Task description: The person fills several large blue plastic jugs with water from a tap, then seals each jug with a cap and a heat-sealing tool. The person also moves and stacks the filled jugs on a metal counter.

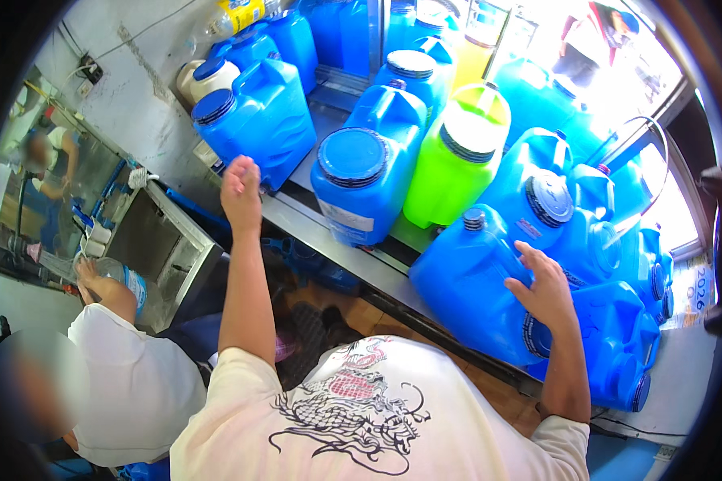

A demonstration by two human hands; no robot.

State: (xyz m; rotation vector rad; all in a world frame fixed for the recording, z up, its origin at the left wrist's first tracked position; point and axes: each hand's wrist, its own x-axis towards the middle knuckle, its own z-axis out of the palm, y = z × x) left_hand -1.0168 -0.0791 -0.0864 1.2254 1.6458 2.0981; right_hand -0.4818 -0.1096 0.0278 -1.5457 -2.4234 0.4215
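Observation:
My left hand (pixel 240 183) is raised with its fingers apart from any grip, just below a blue plastic water jug (pixel 265 120) with a dark lid; whether it touches the jug I cannot tell. Over a tilted blue water jug (pixel 457 276) at the counter's front edge is my right hand (pixel 541 282), fingers spread, near the jug's handle; contact is unclear. Between the hands stand a blue jug with a wide round lid (pixel 361 180) and a bright green jug (pixel 457 156). More blue jugs, one with a pale lid (pixel 529 192), crowd the right side.
A metal counter (pixel 337 258) bears the jugs along a bright window. At the left, a co-worker in a white shirt (pixel 132 385) holds a clear bottle (pixel 120 276) at a metal sink (pixel 198 258). Another blue jug (pixel 607 343) lies at the right end. Someone is outside.

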